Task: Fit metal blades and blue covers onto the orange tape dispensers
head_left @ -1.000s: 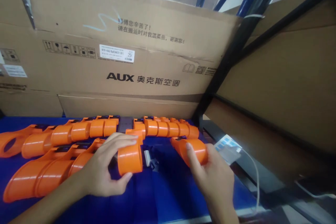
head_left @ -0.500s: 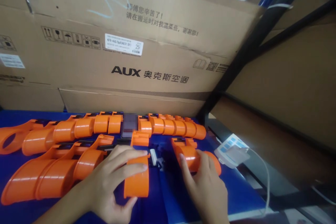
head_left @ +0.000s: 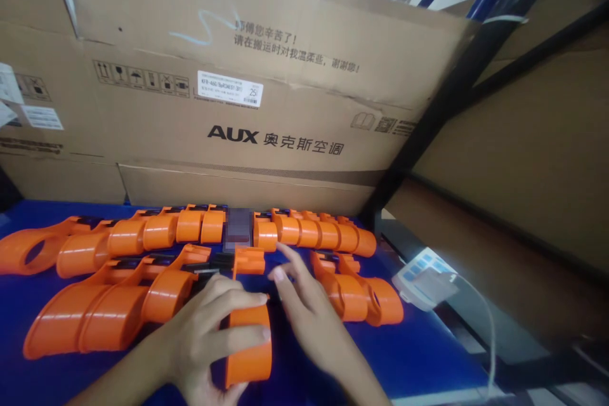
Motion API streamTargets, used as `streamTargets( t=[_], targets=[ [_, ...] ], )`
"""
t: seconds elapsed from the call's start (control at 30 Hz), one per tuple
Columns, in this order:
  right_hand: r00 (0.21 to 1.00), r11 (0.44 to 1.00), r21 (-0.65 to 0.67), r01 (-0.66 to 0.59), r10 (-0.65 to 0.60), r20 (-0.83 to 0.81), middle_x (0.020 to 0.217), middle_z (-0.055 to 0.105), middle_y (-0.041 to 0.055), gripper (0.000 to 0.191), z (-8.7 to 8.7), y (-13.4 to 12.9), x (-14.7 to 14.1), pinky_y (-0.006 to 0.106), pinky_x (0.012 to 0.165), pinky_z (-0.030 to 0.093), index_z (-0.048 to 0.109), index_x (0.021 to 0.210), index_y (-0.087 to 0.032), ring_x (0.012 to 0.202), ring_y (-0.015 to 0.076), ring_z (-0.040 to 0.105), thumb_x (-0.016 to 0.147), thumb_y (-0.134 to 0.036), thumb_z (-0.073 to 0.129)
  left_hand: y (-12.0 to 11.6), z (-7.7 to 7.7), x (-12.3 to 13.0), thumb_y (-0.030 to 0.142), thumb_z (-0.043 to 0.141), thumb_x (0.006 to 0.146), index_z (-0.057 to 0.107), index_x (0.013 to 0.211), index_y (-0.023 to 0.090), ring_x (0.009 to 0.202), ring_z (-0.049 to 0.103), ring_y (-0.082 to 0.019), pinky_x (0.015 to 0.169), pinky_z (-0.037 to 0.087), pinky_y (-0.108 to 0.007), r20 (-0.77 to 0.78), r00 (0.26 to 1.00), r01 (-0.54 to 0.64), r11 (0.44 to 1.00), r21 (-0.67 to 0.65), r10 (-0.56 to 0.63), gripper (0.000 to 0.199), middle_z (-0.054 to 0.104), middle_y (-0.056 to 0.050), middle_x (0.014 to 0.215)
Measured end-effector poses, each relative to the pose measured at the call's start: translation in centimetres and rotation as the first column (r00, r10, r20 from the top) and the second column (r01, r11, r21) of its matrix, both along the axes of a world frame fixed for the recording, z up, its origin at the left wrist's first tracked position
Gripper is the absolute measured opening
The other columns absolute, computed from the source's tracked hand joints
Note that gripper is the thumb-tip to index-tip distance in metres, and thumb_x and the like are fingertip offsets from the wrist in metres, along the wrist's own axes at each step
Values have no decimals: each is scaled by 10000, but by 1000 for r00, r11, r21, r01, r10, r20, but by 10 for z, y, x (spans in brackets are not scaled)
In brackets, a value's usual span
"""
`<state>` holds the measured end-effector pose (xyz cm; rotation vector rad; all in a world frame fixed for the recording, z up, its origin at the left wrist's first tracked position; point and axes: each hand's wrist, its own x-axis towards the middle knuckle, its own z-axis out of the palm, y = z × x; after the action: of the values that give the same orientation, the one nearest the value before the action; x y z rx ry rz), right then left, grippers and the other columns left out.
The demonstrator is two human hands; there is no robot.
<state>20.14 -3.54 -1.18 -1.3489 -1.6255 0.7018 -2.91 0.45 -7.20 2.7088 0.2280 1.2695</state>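
Observation:
My left hand (head_left: 204, 330) is wrapped around an orange plastic tape dispenser (head_left: 250, 355), with fingers over its round body and thumb underneath. A ribbed orange end (head_left: 250, 260) points away from me above the fingers. To the right of it, my right hand (head_left: 309, 311) reaches over the blue surface, fingers extended and a gap between thumb and forefinger; nothing shows in it. Small dark parts near its fingertips are mostly covered. Beyond my right hand lie two more orange dispensers (head_left: 354, 301), and others (head_left: 114, 320) stand left of my left hand.
At the back, a row of orange dispensers with black pieces (head_left: 190, 225) runs along the blue surface (head_left: 419, 342). A blurred dark block (head_left: 238, 228) interrupts the row. Behind stands a large cardboard box (head_left: 285, 95). At right are a white device with a cable (head_left: 425, 279) and a dark rack post (head_left: 428, 114).
My right hand has let go of the orange dispenser at the right and moved left. My left hand keeps its dispenser, which sits slightly lower in view. A small white piece is now hidden.

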Motion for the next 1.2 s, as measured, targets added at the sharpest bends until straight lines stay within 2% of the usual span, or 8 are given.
streamTargets(
  t=[0.17,0.27,0.37,0.47,0.57,0.73,0.97,1.2],
  targets=[
    [931,977,-85,-195,157,-331,628,573,-41,256,5,64,-15,213,500,373,691,958,-201,550,129,542,950,-450,632,1,2,5,241,779,711,436,1591,367,1258,619,-403,1101,423,-595,-2,1000,-4,999,-32,4,953,572,-143,1554],
    [923,991,-49,-127,100,-372,569,502,-75,215,0,89,-13,206,462,303,618,893,-220,469,107,448,916,-433,604,-3,5,16,378,791,824,217,1685,407,1576,266,-458,1261,160,-635,156,970,-113,915,-387,185,1035,255,-83,1772],
    [924,999,-20,-35,24,-383,525,427,-111,218,-7,100,-6,211,437,262,552,939,-240,397,95,328,928,-456,528,-3,11,32,621,525,1002,180,1700,369,1640,122,-372,1301,119,-546,352,903,167,554,-816,247,818,196,-48,1796],
    [943,1000,4,19,-17,-332,523,412,-116,263,-13,101,-1,219,438,289,529,934,-247,385,96,305,934,-509,505,1,27,49,873,331,914,300,1679,295,1527,418,-395,1190,397,-534,577,790,577,67,-814,209,959,426,-132,1697],
    [980,999,19,26,-22,-200,583,512,-73,325,-12,97,0,236,489,377,540,896,-243,450,125,456,967,-551,465,8,44,59,789,575,891,392,1637,236,1161,730,-378,909,600,-452,515,780,585,-120,-802,354,947,680,-192,1446],
    [977,998,2,65,-64,205,639,618,9,435,-3,86,8,279,649,423,551,704,-225,668,192,630,1045,-475,448,14,42,58,313,835,792,473,1564,211,815,781,-228,666,583,-258,361,709,487,-51,-872,606,859,811,-82,1077],
    [731,977,-110,182,-59,680,677,716,99,257,0,64,19,314,678,410,672,673,-197,764,278,706,884,-331,734,7,31,41,395,836,830,417,1576,251,766,753,-217,676,572,-259,436,719,478,72,-876,541,868,775,-23,840],
    [556,965,-198,170,71,828,887,795,159,178,1,54,14,330,698,455,775,864,-169,910,327,747,878,-328,696,4,28,39,422,857,814,407,1590,258,811,763,-254,686,576,-283,432,744,478,45,-877,510,912,775,-47,857]
  ],
)
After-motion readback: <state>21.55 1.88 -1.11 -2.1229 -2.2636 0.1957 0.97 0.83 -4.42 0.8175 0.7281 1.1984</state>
